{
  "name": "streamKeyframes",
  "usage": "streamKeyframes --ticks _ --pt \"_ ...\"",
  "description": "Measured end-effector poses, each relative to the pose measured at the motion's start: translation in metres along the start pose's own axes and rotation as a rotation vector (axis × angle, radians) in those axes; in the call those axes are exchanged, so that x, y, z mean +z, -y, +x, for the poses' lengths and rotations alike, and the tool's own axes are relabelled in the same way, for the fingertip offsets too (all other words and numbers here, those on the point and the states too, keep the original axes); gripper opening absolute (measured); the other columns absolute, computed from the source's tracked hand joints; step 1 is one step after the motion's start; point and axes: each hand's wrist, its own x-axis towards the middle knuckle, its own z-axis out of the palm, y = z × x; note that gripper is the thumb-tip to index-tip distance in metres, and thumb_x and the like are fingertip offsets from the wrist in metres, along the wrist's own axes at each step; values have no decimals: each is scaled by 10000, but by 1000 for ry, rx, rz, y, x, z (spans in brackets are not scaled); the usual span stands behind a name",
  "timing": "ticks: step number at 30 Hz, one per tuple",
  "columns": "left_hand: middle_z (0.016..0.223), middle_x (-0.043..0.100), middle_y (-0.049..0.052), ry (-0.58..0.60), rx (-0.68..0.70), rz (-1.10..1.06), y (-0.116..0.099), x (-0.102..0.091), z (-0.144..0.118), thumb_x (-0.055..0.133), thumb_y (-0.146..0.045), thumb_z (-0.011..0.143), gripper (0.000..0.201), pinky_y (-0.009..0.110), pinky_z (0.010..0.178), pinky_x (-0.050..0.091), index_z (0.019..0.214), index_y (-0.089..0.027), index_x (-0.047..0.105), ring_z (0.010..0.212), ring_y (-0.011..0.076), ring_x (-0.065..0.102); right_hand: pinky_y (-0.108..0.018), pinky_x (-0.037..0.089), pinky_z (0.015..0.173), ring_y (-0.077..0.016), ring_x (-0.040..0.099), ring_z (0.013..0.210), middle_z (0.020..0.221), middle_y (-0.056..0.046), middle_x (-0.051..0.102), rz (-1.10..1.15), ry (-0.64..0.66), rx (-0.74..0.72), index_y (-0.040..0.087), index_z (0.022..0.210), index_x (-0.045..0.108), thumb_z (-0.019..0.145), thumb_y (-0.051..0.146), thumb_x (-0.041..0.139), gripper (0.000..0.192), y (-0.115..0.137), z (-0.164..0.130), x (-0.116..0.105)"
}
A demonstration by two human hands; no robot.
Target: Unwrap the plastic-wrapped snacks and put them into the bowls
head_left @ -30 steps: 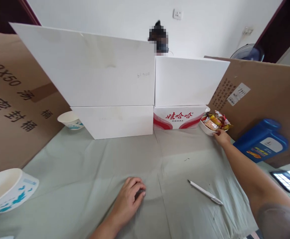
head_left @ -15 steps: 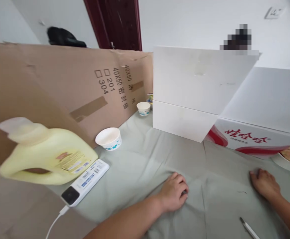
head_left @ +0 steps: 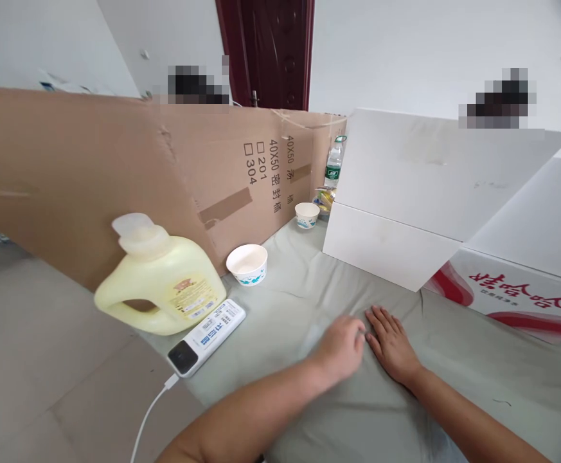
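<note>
Just above the cloth, my left hand [head_left: 338,350] is closed, its fingers curled in and slightly blurred. Whatever lies inside them, if anything, is hidden. Close to its right, my right hand [head_left: 394,345] lies flat on the grey-green tablecloth [head_left: 304,308], palm down with the fingers stretched out. A small gap separates the fingertips of the two hands. Left of them is a paper bowl [head_left: 246,263] with a blue print, standing upright. Beside that lies a white power bank [head_left: 207,337] with a black end and a cable plugged in.
A yellow detergent jug [head_left: 164,286] stands at the table's left edge. Behind it rises a cardboard sheet [head_left: 178,173]. A second paper bowl [head_left: 307,215] and a water bottle [head_left: 334,164] are farther back. White boxes [head_left: 396,180] block the right rear. Two people's heads show blurred behind.
My right hand has moved left across the cloth and now lies flat near my left hand. My left hand stays curled. The camera view has turned left.
</note>
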Motion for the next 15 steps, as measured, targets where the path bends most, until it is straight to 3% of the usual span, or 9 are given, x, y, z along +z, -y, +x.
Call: streamKeyframes --ticks 5,8,11,15 --pt "1205 601 143 -200 -178 222 56 -92 111 438 -190 907 294 442 1010 420 1158 -162 589 1157 290 539 -507 298 1146 -280 325 1427 1521 -98 402 10 -47 16 171 1429 472 976 496 352 571 4 -4 -1" --pt "1316 523 176 -252 -223 355 89 -127 183 459 -193 909 365 503 1067 328 1261 -128 530 1262 335 451 -487 306 1145 -266 338 1421 1514 -88 416 23 -80 17 188 1422 482 973 494 379 553 4 -7 0" --pt "1368 496 164 -228 -232 446 114 -141 240 465 -134 906 381 507 1090 299 1282 -137 527 1282 324 446 -482 319 1136 -261 351 1414 1512 -78 421 28 -99 12 207 1424 479 972 484 398 536 7 -7 -2" --pt "1379 498 144 -162 -228 505 135 -133 292 560 -182 912 372 512 1040 395 1283 -163 534 1223 287 515 -483 330 1126 -259 356 1410 1520 -60 411 38 -90 23 231 1426 474 970 460 421 513 11 -8 -8"
